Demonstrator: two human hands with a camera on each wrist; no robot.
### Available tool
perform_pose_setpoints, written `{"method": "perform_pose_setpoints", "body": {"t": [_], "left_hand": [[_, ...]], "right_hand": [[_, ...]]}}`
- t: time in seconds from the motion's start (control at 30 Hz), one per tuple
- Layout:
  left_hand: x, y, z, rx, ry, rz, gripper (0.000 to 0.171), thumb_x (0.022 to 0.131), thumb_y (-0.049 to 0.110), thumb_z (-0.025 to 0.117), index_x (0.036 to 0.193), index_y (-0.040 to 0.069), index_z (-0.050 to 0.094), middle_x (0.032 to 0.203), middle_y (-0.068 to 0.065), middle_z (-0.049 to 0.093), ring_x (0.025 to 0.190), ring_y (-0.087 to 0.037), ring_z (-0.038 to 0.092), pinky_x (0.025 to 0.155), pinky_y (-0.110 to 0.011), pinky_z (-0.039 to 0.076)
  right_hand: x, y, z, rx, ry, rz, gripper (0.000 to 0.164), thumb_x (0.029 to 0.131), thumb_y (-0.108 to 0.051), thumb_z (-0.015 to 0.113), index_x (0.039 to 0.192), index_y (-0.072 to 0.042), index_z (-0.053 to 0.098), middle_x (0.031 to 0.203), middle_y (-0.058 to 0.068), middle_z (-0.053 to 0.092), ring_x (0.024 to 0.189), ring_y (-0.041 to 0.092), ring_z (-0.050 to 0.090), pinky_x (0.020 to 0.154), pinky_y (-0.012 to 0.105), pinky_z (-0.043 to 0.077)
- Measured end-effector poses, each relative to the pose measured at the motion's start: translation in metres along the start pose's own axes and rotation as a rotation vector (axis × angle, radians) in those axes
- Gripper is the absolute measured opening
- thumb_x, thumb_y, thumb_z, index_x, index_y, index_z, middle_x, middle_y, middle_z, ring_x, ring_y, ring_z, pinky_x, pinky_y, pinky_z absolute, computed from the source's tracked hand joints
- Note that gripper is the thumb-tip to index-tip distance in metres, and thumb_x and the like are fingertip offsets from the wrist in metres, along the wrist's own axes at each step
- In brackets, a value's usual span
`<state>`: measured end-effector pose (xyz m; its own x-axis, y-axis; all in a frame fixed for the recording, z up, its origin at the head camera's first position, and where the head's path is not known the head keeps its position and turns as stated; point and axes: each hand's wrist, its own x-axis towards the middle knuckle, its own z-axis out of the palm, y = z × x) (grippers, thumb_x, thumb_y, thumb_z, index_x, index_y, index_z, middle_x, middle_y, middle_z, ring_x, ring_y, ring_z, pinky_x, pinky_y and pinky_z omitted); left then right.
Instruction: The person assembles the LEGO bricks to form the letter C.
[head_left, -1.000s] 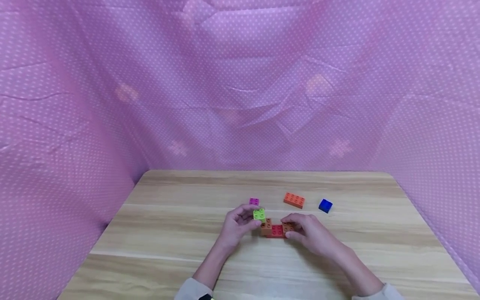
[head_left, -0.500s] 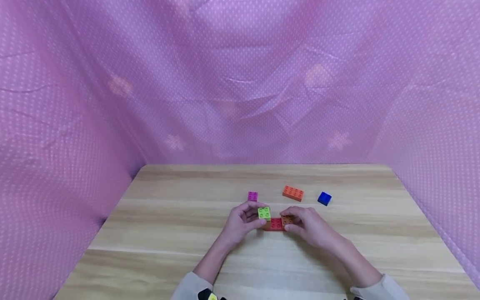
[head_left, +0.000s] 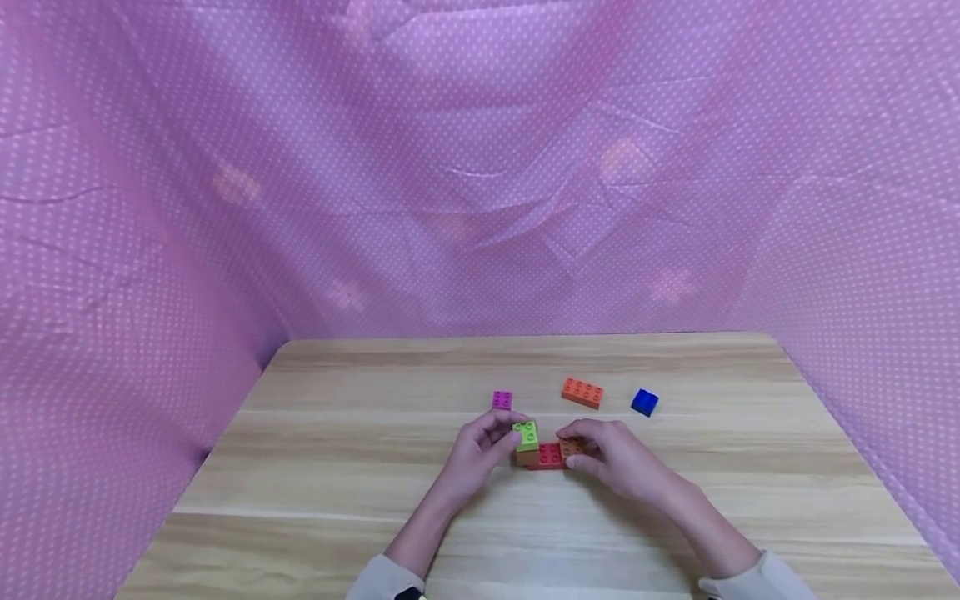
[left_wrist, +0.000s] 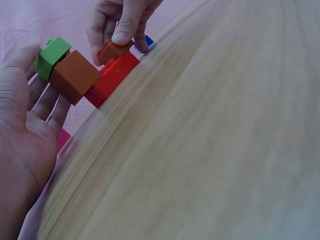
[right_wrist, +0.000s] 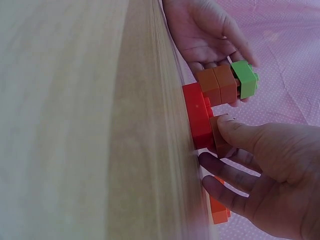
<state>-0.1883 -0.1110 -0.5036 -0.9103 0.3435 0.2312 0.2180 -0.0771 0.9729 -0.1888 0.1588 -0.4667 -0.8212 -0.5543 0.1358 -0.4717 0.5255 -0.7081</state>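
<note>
My left hand (head_left: 472,457) pinches a lime green brick (head_left: 527,435) between thumb and fingers. It sits over a stack of two brown bricks (left_wrist: 76,76), slightly tilted, with a dark gap and studs showing under it in the right wrist view. That stack stands on the left end of a long red brick (head_left: 550,455) lying on the table. On the red brick's right end is another brown brick (right_wrist: 220,137), which my right hand (head_left: 626,461) grips between thumb and index finger. Red studs show between the two brown parts.
Behind the hands on the wooden table (head_left: 360,467) lie a magenta brick (head_left: 502,401), a long orange brick (head_left: 582,392) and a blue brick (head_left: 645,402). A pink dotted cloth (head_left: 480,208) hangs around the back and sides.
My left hand has brought the green brick rightward and down over the brown stack, covering its studs in the head view. The right hand has kept its grip on the right brown brick.
</note>
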Motion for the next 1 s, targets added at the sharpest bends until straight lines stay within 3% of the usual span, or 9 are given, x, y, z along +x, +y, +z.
{"method": "perform_pose_setpoints", "body": {"t": [0.37,1.0], "left_hand": [[0.0000,0.0024,0.0020,0.034,-0.093,-0.015,0.031,0.106,0.019,0.065,0.137,0.012,0.066,0.141,-0.005,0.068,0.135,-0.024,0.061,0.112,-0.036,0.051],[0.0010,0.0042,0.0041,0.113,-0.043,-0.005,0.033,0.099,0.018,0.075,0.132,0.017,0.073,0.130,-0.001,0.074,0.123,-0.022,0.070,0.105,-0.036,0.056]], "right_hand": [[-0.0012,0.0016,0.0006,0.011,-0.012,-0.009,0.034,0.096,-0.009,0.078,0.129,-0.006,0.072,0.121,0.003,0.076,0.107,0.020,0.074,0.091,0.033,0.062],[0.0003,0.0017,0.0002,0.018,-0.020,-0.004,0.033,0.097,-0.011,0.077,0.129,-0.006,0.071,0.122,0.003,0.075,0.107,0.018,0.073,0.091,0.032,0.062]]}}
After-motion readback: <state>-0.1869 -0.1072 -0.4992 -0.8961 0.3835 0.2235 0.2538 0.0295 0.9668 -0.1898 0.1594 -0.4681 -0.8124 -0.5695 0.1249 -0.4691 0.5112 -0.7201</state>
